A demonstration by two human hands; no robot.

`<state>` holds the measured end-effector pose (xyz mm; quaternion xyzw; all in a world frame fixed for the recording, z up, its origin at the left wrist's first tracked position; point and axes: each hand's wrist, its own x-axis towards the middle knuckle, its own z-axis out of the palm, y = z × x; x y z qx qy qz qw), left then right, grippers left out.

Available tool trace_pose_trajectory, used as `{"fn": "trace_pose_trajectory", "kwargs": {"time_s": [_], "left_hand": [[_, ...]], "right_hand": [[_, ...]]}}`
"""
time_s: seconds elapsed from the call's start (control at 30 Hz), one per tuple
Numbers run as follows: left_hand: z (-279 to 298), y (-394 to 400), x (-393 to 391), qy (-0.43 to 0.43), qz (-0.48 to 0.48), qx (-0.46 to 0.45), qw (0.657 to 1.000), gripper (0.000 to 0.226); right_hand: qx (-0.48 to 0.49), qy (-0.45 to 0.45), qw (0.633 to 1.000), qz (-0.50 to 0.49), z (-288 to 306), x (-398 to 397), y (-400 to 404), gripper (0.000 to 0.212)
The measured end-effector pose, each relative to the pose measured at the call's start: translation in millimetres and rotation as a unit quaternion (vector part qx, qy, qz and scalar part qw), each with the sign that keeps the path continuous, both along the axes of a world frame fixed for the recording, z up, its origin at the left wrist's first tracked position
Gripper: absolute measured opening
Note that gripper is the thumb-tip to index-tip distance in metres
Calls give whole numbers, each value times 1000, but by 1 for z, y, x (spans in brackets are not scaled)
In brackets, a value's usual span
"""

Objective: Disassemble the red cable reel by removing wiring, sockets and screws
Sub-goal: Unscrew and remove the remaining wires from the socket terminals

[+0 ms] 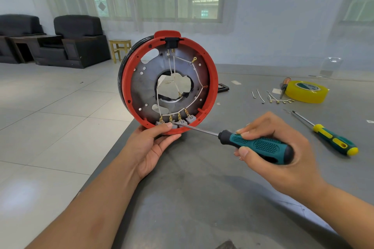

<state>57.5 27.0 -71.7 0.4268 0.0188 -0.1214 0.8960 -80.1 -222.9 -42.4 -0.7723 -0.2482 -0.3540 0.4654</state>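
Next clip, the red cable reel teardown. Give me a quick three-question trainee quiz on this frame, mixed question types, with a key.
1. True or false: the left hand holds the red cable reel upright by its lower rim.
2. Which tool does the right hand grip?
A. the teal-handled screwdriver
B. the yellow-and-green screwdriver
C. the roll of yellow tape
3. Fill in: the tip of the held tool touches the row of brass ______ at the bottom of the reel.

Key
1. True.
2. A; the other two lie on the grey table.
3. Terminals, joined by white wires.
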Motion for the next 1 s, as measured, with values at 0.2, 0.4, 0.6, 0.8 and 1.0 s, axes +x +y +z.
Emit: {"fn": "trace_pose_trajectory", "kwargs": {"time_s": [0.2,0.4,0.6,0.8,1.0], "left_hand": [[-1,-1,1,4,16,-16,1000,47],[-2,-2,1,7,28,-22,999,46],[-5,-1,4,3,34,-23,999,42],[-6,-1,5,-1,31,-11,999,22],[-5,-3,3,-8,30,7,999,18]], "right_hand": [[-86,-55,995,-14,-2,-1,4,19],[-145,-72,987,-19,-5,-2,5,19],[-175,-52,983,-13,-8,-5,7,17],[-166,-47,984,-31,-10,-3,9,21],[-118,-19,992,-33,-10,-3,11,19]]}}
